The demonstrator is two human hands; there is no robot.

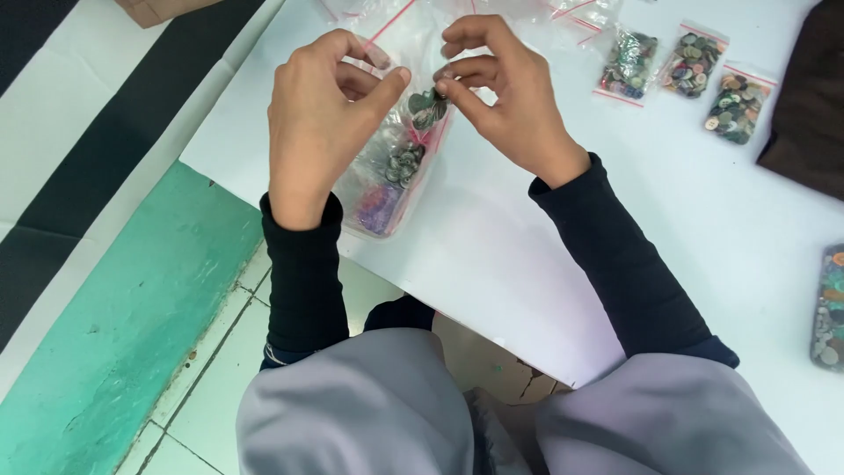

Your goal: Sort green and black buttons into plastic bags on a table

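Both hands pinch clear bag top, L hand & R hand; buttons prob. between fingertips.

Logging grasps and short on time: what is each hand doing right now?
Left hand: pinching the edge of the clear plastic bag of buttons.
Right hand: pinching the same bag at its top, fingers curled.

White bench; clear bags edged red, filled with mixed dark, green and purple buttons; black sleeves; teal painted step; black-and-white striped floor; dark brown cloth.
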